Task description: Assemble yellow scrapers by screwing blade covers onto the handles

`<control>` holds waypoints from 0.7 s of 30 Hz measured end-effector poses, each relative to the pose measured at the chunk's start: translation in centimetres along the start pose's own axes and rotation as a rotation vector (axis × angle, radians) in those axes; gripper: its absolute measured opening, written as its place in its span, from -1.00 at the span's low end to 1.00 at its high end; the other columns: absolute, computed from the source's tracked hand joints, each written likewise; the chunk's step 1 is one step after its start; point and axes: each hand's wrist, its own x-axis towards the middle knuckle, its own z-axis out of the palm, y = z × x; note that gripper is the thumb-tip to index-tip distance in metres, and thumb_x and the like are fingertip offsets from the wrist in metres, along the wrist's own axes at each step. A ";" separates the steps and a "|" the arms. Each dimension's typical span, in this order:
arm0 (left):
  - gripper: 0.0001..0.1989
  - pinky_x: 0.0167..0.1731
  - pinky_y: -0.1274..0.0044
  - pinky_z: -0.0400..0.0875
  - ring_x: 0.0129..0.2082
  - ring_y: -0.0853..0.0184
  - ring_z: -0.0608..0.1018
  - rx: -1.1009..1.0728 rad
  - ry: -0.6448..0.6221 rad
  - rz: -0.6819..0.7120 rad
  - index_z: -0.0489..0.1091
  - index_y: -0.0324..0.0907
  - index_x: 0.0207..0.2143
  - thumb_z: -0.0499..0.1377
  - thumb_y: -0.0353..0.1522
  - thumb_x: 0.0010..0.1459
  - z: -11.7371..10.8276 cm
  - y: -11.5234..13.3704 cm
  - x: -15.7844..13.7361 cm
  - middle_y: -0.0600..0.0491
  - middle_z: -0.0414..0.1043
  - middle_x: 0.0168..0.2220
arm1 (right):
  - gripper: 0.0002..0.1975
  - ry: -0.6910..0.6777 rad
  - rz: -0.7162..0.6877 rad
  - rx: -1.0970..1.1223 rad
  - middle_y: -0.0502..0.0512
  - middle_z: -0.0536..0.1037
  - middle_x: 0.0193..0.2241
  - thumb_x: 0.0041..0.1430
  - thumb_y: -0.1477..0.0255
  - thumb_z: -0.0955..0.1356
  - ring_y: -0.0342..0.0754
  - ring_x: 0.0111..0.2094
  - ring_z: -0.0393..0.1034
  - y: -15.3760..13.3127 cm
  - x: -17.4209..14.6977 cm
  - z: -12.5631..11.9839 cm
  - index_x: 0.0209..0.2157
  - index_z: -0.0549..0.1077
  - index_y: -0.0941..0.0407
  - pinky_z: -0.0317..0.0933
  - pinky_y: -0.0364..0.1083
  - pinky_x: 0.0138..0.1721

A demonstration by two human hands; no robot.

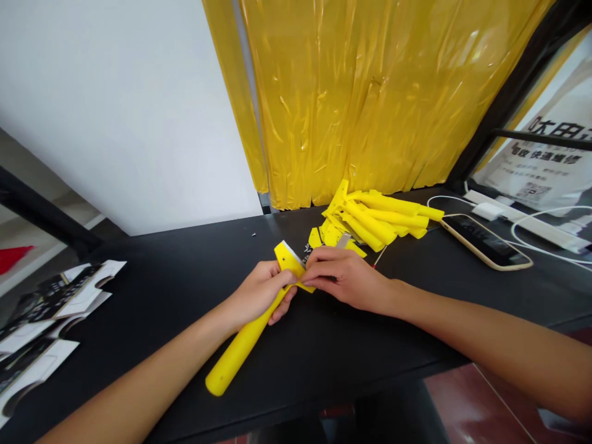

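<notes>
My left hand [268, 290] is wrapped round the neck of a yellow scraper [247, 342], whose thick handle slants down toward the table's front edge. The scraper's wide head points up and away, with a pale blade-like strip along its far edge. At that head, the fingertips of my right hand [345, 277] are pinched together; whatever lies between them is too small or hidden to make out. Just beyond my right hand lies a pile of similar yellow scrapers [374, 216], with loose yellow head plates [330, 234] in front of it.
A phone [488, 242] lies on the black table [185, 271] at right, beside a white power strip [531, 222] with cables. Black-and-white cardboard sleeves [60, 302] are stacked at left. A white panel [139, 111] and yellow plastic sheeting [370, 92] stand behind.
</notes>
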 end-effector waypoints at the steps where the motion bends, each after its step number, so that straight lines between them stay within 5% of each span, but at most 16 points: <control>1: -0.73 -0.80 0.64 0.09 -0.81 0.48 0.27 -0.004 0.000 -0.003 0.25 -0.18 -0.61 0.05 -0.34 0.16 0.0 0.0 0.0 0.17 0.20 -0.74 | -0.84 -0.001 -0.007 0.005 0.08 0.51 -0.30 0.34 0.47 0.33 -0.09 -0.24 0.40 0.1 0.0 0.0 -0.21 0.59 0.10 0.30 -0.08 -0.17; 7: -0.75 -0.80 0.64 0.12 -0.81 0.48 0.28 -0.010 0.004 -0.026 0.27 -0.18 -0.59 0.05 -0.34 0.15 -0.1 0.1 0.0 0.16 0.23 -0.73 | -0.85 -0.004 0.048 0.055 0.06 0.51 -0.28 0.33 0.46 0.34 -0.10 -0.23 0.41 -0.1 0.1 0.0 -0.21 0.59 0.06 0.29 -0.08 -0.15; 11: -0.75 -0.80 0.64 0.13 -0.81 0.48 0.28 0.004 0.015 -0.025 0.29 -0.18 -0.57 0.08 -0.32 0.15 -0.1 0.0 0.0 0.16 0.24 -0.72 | -0.97 0.009 0.274 0.225 0.01 0.47 -0.35 0.20 0.46 0.43 -0.14 -0.34 0.37 -0.5 0.4 0.1 -0.29 0.55 0.09 0.27 -0.12 -0.28; 17: -0.73 -0.79 0.64 0.13 -0.82 0.47 0.28 0.047 -0.029 0.001 0.26 -0.18 -0.59 0.08 -0.32 0.17 -0.1 0.3 -0.2 0.15 0.24 -0.76 | -0.67 0.037 0.576 0.597 -0.08 0.37 -0.41 -0.03 0.39 0.55 -0.18 -0.40 0.26 -0.5 0.8 0.3 -0.25 0.41 0.12 0.21 -0.16 -0.37; 21: -0.71 -0.79 0.63 0.12 -0.82 0.47 0.28 0.011 -0.047 0.003 0.25 -0.18 -0.60 0.08 -0.32 0.17 -0.2 0.5 -0.3 0.16 0.24 -0.74 | -0.65 0.056 0.705 0.784 -0.08 0.39 -0.47 0.04 0.23 0.52 -0.20 -0.48 0.25 -0.7 1.1 -0.2 -0.23 0.45 0.13 0.16 -0.19 -0.52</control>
